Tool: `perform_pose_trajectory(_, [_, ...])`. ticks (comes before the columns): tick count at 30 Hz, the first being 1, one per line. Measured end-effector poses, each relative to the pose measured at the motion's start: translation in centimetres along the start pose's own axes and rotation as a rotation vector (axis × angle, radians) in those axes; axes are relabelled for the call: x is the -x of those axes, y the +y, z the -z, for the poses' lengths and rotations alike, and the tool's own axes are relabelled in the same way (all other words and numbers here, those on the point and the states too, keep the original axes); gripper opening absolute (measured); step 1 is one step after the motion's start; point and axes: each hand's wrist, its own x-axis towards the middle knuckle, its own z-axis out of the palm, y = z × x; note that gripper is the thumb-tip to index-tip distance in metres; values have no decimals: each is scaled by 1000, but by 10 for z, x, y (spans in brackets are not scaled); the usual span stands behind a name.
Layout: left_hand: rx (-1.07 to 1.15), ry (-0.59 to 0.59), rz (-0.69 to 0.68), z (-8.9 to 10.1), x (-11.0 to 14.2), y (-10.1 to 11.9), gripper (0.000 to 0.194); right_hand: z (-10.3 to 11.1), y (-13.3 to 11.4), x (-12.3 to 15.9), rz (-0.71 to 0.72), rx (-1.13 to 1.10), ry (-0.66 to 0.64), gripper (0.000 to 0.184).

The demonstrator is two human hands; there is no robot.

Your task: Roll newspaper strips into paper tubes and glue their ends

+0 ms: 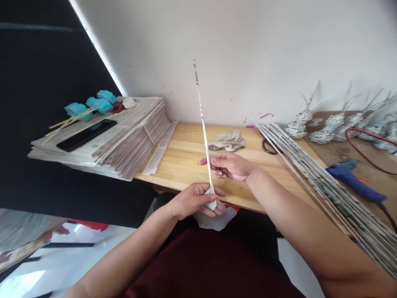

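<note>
A thin rolled newspaper tube (203, 120) stands nearly upright in front of me, its top leaning slightly left against the view of the wall. At its lower end the paper is a loose flat corner, and my left hand (200, 199) grips it there between thumb and fingers. Just above, my right hand (231, 165) pinches the tube's lower part, with the fingers reaching behind it. Both hands are over the front edge of the wooden table (182, 165).
Left stands a tall newspaper stack (136, 136) bearing a phone (87, 134) and blue paper flowers (101, 103) on sticks. A cloth (229, 141) lies behind my hands. Right are many paper tubes (322, 182), scissors (269, 146), a blue glue gun (356, 180) and woven paper pieces (328, 126).
</note>
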Motion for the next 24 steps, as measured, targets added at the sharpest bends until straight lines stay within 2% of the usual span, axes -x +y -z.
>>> perform_pose_trajectory(2, [-9,14,11,0,0,-3,41,6,6,-5,1,-12,-2,31])
perform_pose_trajectory(6, [-33,22,4,-2,-4,-6,43,14,16,-7,11,-4,82,31])
perform_pose_trajectory(14, [-72,43,12,-8,-12,-5,39,10,14,-5,96,25,247,34])
perform_pose_trajectory(17, [-54,35,11,-7,-13,-5,38,8,11,-2,89,30,205,32])
perform_pose_trajectory(21, [-36,33,-13,-2,-13,-2,39,10,10,2,37,89,61,34])
perform_pose_trajectory(24, [-86,52,-32,2,-11,5,40,11,10,4,31,127,37,34])
